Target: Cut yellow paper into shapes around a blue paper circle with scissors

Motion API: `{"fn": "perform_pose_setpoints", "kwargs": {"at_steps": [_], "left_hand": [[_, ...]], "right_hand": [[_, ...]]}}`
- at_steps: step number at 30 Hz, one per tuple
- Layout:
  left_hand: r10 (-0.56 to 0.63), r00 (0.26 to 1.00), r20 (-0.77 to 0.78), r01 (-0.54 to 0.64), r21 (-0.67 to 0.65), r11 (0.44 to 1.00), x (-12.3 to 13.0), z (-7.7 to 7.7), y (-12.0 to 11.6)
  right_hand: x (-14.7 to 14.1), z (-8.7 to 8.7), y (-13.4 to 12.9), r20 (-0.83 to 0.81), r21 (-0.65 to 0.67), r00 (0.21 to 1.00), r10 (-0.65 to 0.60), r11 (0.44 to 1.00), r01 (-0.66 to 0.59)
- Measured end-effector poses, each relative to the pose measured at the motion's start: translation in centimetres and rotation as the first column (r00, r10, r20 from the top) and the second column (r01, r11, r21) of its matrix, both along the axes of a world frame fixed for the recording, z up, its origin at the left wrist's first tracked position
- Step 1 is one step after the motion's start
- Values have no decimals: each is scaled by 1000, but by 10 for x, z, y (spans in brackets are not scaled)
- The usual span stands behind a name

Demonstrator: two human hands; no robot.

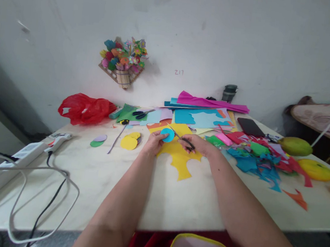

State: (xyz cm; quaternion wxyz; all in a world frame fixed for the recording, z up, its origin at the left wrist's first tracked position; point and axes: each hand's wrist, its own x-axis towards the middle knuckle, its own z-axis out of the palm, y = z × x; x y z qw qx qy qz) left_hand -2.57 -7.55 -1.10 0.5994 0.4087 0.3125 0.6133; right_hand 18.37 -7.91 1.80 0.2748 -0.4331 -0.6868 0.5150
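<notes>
Pinched in my left hand point(154, 143) is a round blue disc point(167, 135), which looks like paper or felt. My right hand point(195, 143) is closed around a pair of scissors point(187, 142), their blades reaching left toward the disc's upper right edge. I cannot tell whether the blades touch it. Beneath both hands lies a yellow sheet point(180, 165) with curved pieces cut out of its edge. Left of my left hand are several yellow discs point(128, 142), and farther left a lilac disc point(101, 138) overlaps a green disc point(96, 144).
Coloured scraps point(255, 160) are heaped right of my right arm, with mangoes point(315, 170) beyond. Stacked sheets point(203, 117), a black phone point(250, 127) and second scissors point(141, 114) lie at the back. A red plastic bag point(86, 109), power strip point(22, 159) and loose cables point(78, 193) occupy the left.
</notes>
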Motion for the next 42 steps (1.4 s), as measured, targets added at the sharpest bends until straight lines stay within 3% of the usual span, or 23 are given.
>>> {"fn": "perform_pose_setpoints", "kwargs": {"at_steps": [24,42], "left_hand": [[24,1000,-10,-24,-13,1000,0,2,-1],[40,997,65,-38,-36,999,2,6,-3]], "right_hand": [[-5,9,-8,-62,-33,998,-19,999,17],[-1,0,0,-84,-30,996,2,1000,-5]]}}
